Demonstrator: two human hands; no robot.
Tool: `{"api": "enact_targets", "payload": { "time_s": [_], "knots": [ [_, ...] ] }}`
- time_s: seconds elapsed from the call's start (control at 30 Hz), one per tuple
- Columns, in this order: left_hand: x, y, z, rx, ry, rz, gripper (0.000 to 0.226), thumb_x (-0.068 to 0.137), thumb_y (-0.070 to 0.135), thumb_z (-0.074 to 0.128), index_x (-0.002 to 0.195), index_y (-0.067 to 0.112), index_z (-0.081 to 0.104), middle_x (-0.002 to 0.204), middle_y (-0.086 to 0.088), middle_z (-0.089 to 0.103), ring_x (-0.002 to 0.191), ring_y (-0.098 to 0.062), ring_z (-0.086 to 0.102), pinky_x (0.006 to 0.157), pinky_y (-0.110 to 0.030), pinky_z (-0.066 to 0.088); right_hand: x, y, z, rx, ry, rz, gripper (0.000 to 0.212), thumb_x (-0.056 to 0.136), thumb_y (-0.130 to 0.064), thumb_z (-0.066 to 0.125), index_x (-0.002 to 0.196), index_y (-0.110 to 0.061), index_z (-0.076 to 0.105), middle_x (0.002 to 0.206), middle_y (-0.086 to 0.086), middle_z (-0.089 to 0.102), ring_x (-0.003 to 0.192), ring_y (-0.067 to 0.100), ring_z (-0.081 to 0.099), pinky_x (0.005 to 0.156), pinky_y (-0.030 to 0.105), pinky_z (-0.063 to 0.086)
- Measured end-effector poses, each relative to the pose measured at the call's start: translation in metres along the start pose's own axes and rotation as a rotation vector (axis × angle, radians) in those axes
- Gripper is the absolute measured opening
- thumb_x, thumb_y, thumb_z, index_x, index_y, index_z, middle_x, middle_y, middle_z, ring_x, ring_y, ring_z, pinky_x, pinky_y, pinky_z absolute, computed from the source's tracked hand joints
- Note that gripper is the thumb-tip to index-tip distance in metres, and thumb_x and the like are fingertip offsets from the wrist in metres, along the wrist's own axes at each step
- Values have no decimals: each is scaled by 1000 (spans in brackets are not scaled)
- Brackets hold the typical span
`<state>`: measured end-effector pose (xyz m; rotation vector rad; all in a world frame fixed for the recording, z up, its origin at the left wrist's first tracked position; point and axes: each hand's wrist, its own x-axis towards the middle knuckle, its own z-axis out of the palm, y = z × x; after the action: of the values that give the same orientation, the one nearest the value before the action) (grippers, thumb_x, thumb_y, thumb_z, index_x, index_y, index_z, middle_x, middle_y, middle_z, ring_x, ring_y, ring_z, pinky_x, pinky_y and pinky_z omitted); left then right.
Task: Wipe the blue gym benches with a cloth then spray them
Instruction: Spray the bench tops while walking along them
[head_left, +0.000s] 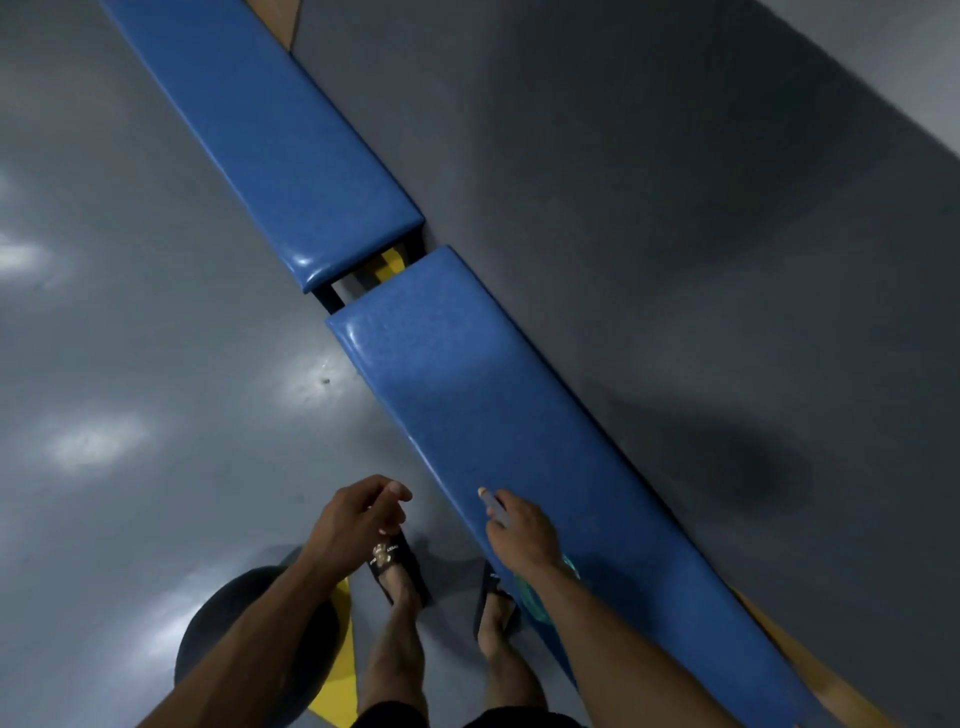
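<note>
Two blue padded benches end to end along a grey wall (675, 208): near bench (519, 415) running from the feet up the middle, far bench (260, 130) beyond a narrow gap showing dark frame and a bit of yellow.

Right hand (519, 530) over the near bench's close end, clenched round what looks like a spray bottle (540, 592): teal see-through body under the wrist, pale nozzle poking forward past the fingers. Left hand (358, 514) off the bench, above the grey floor (130, 364), fingers loosely curled, nothing seen in it. No cloth in view.

Bench tops: glossy vinyl, slightly pebbled, likely smooth and slick, more so once wet; padding probably yielding a little under pressure over a stiff base. Heavy, fixed on frames, so not to be lifted, only pressed on and swept along the length. Rounded edges and corners worth following with a flat palm. Bottle probably light, hard plastic; best held at the neck, one finger on the trigger.
</note>
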<state>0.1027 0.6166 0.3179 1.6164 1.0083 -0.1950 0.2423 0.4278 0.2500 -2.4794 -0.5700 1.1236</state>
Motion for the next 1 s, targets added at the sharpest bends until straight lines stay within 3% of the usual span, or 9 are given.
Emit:
{"api": "enact_targets", "payload": {
  "time_s": [0.1, 0.2, 0.3, 0.47, 0.63, 0.77, 0.87, 1.0],
  "knots": [
    [6, -4, -26, 4, 3, -12, 25, 99, 34, 51, 86, 25, 71, 74, -5, 71, 68, -23, 69, 69, -42, 55, 7, -26, 14, -2, 42, 67, 14, 93, -28, 48, 100, -20, 57, 98, -1, 62, 90, 23, 58, 70, 30, 37],
    [14, -5, -52, -4, -8, -24, 25, 100, 30, 51, 89, 19, 71, 75, -8, 71, 68, -22, 69, 67, -37, 55, 19, -35, 16, 44, 96, 187, 8, 91, -27, 48, 91, -21, 53, 91, -4, 58, 82, 19, 56, 74, 35, 46],
    [26, -7, -78, 1, -11, -19, 25, 100, 26, 51, 88, 17, 71, 74, -10, 70, 64, -19, 67, 64, -36, 54, 38, -37, 0, 144, 204, 283, 11, 89, -25, 51, 96, -20, 59, 94, 1, 63, 84, 25, 60, 75, 37, 49],
    [44, -2, -121, 45, -41, 14, 26, 101, 28, 50, 88, 18, 70, 75, -7, 71, 66, -18, 68, 64, -34, 55, 67, -38, -49, 226, 318, 358, 28, 92, -22, 45, 115, -19, 62, 93, 1, 60, 75, 19, 53, 65, 31, 40],
    [56, 3, -154, 78, -66, 27, 27, 101, 35, 47, 92, 22, 70, 79, -4, 71, 73, -18, 69, 68, -32, 57, 77, -62, -72, 207, 401, 413, 29, 91, -21, 42, 106, -28, 66, 90, -2, 60, 72, 23, 53, 65, 31, 39],
    [63, 8, -167, 75, -70, 29, 28, 101, 35, 48, 91, 21, 70, 78, -3, 71, 71, -17, 68, 68, -32, 57, 77, -94, -50, 178, 335, 370, 17, 89, -26, 45, 90, -22, 62, 84, -6, 58, 72, 20, 54, 66, 30, 43],
    [68, 11, -174, 62, -65, 29, 28, 100, 35, 49, 91, 20, 70, 78, -4, 71, 70, -17, 68, 67, -32, 56, 83, -112, -11, 132, 177, 273, 30, 84, -33, 45, 103, -22, 65, 91, -2, 64, 82, 21, 60, 74, 33, 51],
    [78, 16, -184, 63, -43, 20, 28, 100, 37, 48, 92, 20, 69, 79, -4, 71, 72, -17, 68, 66, -29, 55, 87, -147, 37, 174, 103, 196, 22, 84, -29, 55, 101, -19, 65, 101, 5, 68, 95, 29, 62, 79, 35, 51]
  ]
}}
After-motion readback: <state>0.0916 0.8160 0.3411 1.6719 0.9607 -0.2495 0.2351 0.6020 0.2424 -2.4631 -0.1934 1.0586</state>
